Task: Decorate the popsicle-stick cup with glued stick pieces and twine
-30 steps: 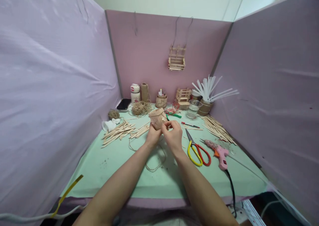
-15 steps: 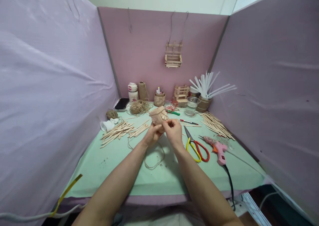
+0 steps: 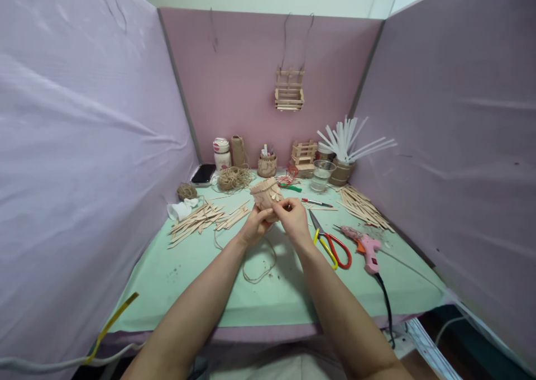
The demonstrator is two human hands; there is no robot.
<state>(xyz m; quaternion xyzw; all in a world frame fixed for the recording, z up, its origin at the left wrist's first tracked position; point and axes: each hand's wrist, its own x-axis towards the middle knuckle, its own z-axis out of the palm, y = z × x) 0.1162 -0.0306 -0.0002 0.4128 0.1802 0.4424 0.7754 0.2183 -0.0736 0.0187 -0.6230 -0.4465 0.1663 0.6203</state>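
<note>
My left hand is wrapped round the lower part of a small cup made of wooden sticks, holding it tilted above the table. A band of twine runs round the cup near its rim, and small pale pieces sit on its right side. The fingers of my right hand are pinched together against that right side; whatever lies between the fingertips is too small to make out. Beneath my hands a loop of twine hangs down or lies on the green cloth.
Scissors and a pink glue gun lie to the right. Piles of wooden sticks flank both sides. At the back stand a clear cup of water, a pot of white glue sticks, a pen holder and tangled twine.
The view has shifted very slightly. Both hands stay on the cup in nearly the same position, with no clear change in grip.
</note>
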